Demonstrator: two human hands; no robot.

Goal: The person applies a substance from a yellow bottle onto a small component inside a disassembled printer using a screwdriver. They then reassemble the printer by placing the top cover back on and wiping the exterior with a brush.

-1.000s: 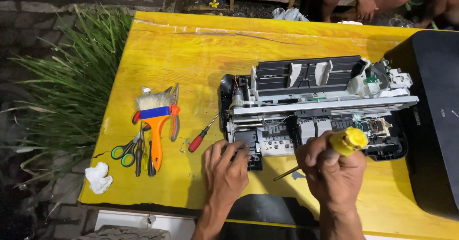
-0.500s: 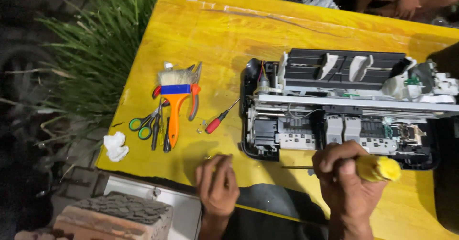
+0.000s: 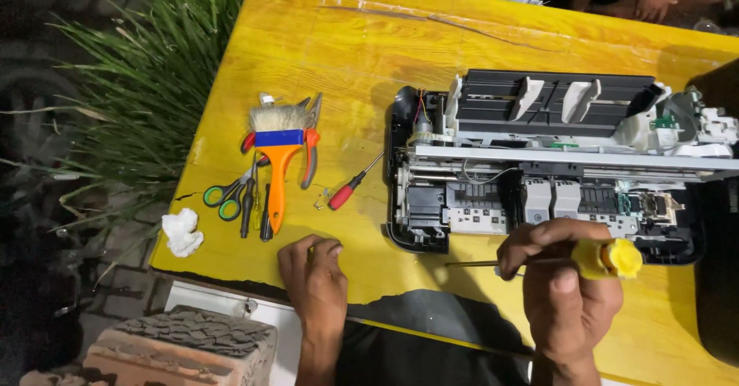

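Yellow wooden table [image 3: 462,55], seen from above. Near its left edge lies a crumpled white tissue [image 3: 182,232]. Beside it is a cluster of tools: green-handled scissors [image 3: 223,196], two dark-handled small drivers [image 3: 256,210], an orange-handled paintbrush [image 3: 279,143] with a blue band lying across red-handled pliers [image 3: 310,143]. Further right, a small red-handled screwdriver [image 3: 349,187] points toward the opened inkjet printer [image 3: 539,163]. The printer's cover is off and it stands on the right half of the table, reaching toward the right edge — its black paper tray, metal rail and carriage are exposed. What sits in the cartridge bays cannot be told.

The left hand [image 3: 314,277] rests on the table at the near edge, fingers curled together over the surface; whether they pinch anything small cannot be told. The right hand [image 3: 566,290] is closed tightly round the yellow-handled screwdriver [image 3: 604,259], held level just before the printer's near side — shaft pointing left, tip free above the table.

A cracked block [image 3: 185,351] lies below the table's near left corner; grass-like leaves [image 3: 146,86] crowd the left edge.
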